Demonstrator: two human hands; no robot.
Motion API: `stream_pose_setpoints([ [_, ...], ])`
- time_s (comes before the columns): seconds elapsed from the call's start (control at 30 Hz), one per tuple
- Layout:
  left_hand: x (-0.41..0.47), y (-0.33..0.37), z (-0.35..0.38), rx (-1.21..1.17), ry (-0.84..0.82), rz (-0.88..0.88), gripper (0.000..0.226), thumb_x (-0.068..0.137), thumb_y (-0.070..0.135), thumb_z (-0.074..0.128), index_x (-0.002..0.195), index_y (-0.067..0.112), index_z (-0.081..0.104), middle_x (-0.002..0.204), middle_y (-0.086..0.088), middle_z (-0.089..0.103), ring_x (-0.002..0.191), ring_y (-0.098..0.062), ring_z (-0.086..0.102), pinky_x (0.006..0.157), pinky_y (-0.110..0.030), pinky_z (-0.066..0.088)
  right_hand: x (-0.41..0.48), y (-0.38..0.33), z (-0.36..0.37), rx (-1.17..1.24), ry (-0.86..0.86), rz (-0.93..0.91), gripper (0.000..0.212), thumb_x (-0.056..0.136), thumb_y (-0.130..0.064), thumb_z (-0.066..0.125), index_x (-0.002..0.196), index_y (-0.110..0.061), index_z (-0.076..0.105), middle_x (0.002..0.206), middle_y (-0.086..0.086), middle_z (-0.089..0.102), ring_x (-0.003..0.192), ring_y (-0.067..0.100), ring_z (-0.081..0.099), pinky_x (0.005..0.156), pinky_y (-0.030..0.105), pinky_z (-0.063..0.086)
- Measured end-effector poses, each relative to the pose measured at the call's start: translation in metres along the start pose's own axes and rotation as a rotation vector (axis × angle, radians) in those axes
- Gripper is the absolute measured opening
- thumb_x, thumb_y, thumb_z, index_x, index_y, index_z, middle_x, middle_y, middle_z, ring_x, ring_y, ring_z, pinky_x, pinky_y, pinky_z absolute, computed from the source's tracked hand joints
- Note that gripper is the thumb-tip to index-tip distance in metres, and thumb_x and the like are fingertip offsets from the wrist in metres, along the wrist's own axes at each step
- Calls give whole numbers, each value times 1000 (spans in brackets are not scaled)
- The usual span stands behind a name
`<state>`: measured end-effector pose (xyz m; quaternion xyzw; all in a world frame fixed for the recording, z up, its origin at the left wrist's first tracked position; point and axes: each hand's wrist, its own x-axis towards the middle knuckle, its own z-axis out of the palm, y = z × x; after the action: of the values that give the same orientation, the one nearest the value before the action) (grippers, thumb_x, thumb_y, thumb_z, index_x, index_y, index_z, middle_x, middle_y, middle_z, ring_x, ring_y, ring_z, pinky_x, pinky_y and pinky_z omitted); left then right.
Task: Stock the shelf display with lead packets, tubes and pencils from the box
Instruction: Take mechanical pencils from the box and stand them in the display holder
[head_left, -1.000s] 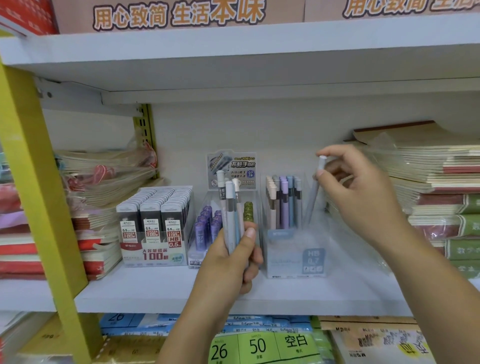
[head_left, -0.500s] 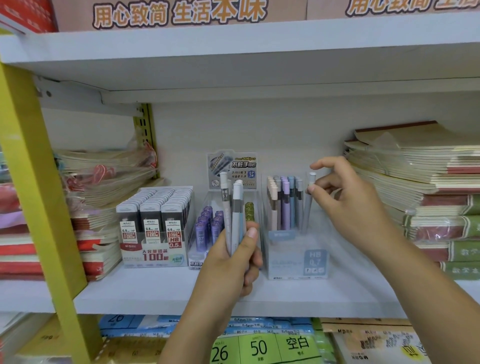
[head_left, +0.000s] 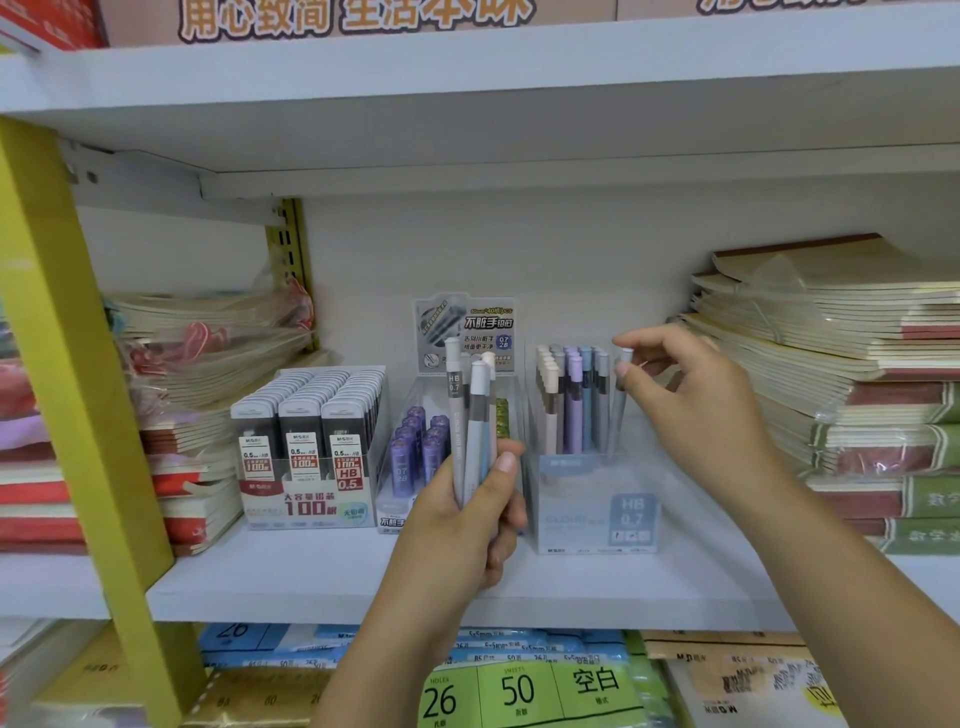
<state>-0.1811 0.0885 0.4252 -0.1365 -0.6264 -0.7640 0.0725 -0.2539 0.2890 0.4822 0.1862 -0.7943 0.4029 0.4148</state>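
My left hand (head_left: 462, 525) grips a bundle of pastel mechanical pencils (head_left: 470, 415) upright, in front of the shelf's middle. To the right stands a clear pencil display box (head_left: 597, 509) marked HB 0.7, with several pencils in rows inside. My right hand (head_left: 691, 400) is at the box's right side, thumb and forefinger pinching the cap of a grey pencil (head_left: 618, 421) that stands in the box. A display of purple lead tubes (head_left: 415, 447) sits behind my left hand, partly hidden. Left of it is a box of lead packets (head_left: 306, 467).
Stacks of notebooks (head_left: 852, 374) fill the shelf's right end, and wrapped notebooks (head_left: 208, 353) the left. A yellow upright (head_left: 78, 364) stands at the left. The shelf above (head_left: 467, 93) hangs low. Paper packs (head_left: 519, 686) lie on the shelf below.
My right hand has brought the grey pencil down from a raised, tilted position into the display box's right side. My left hand has kept its bundle nearly still.
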Motion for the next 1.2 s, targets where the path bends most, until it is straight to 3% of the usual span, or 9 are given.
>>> stream_pose_setpoints([
  [0.17, -2, 3, 1, -22, -33, 5, 28, 79, 51, 61, 103, 40, 73, 68, -1, 60, 45, -8, 34, 40, -18, 26, 2, 3, -1, -170, -122, 59, 24, 92, -21, 61, 110, -36, 67, 98, -9, 54, 99, 12, 45, 82, 24, 33],
  [0.33, -4, 6, 1, -43, -60, 3, 31, 77, 49, 63, 104, 38, 74, 71, -2, 64, 47, -8, 37, 40, -18, 26, 0, -13, -7, -205, -28, -58, 25, 96, -21, 56, 116, -27, 67, 98, -11, 55, 100, 10, 46, 80, 19, 30],
  [0.43, -4, 7, 3, -46, -88, 6, 31, 78, 48, 64, 105, 37, 73, 73, -3, 65, 47, -8, 38, 41, -18, 28, -5, -36, -12, 32, -65, -55, 19, 92, -27, 59, 107, -36, 68, 87, -17, 66, 84, -6, 54, 71, 8, 36],
  [0.5, -5, 7, 5, -36, -117, 10, 28, 81, 47, 64, 106, 37, 73, 74, -3, 66, 47, -8, 38, 41, -18, 28, -8, -51, -12, 265, -221, 33, 20, 90, -33, 62, 108, -40, 65, 85, -15, 73, 86, -7, 63, 77, 12, 44],
  [0.63, -7, 6, 10, -3, -172, 5, 20, 88, 46, 66, 106, 38, 72, 73, -2, 66, 46, -8, 38, 42, -17, 29, -15, -64, -4, 463, -381, 104, 26, 88, -22, 67, 109, -36, 63, 85, -2, 75, 89, 18, 69, 86, 34, 51],
  [0.7, -7, 5, 11, 5, -186, 2, 21, 87, 49, 68, 105, 38, 71, 73, -2, 67, 47, -8, 38, 42, -17, 29, -15, -63, -2, 528, -359, 124, 25, 87, -15, 68, 107, -29, 65, 83, 8, 74, 85, 29, 67, 81, 36, 53],
  [0.87, -5, 4, 0, 13, -81, -1, 26, 77, 50, 65, 98, 37, 73, 73, -2, 66, 46, -9, 38, 41, -19, 28, -4, -57, -14, 657, -18, 92, 23, 90, -7, 62, 100, -27, 58, 76, 4, 73, 64, 8, 66, 54, 14, 46],
  [1.0, -2, 3, -10, -1, 14, -3, 36, 70, 52, 70, 99, 31, 73, 63, 1, 56, 45, -8, 33, 40, -19, 27, -2, -52, -25, 482, 44, -6, 25, 90, -16, 62, 100, -38, 55, 85, 0, 72, 82, 18, 69, 65, 28, 53],
  [1.2, -2, 3, -15, 44, 75, -14, 70, 69, 54, 69, 114, 2, 58, 61, 4, 52, 43, -7, 37, 40, -19, 27, -6, -48, -12, 298, -137, 25, 25, 88, -15, 65, 99, -35, 56, 79, -4, 69, 77, 18, 68, 74, 48, 56],
])
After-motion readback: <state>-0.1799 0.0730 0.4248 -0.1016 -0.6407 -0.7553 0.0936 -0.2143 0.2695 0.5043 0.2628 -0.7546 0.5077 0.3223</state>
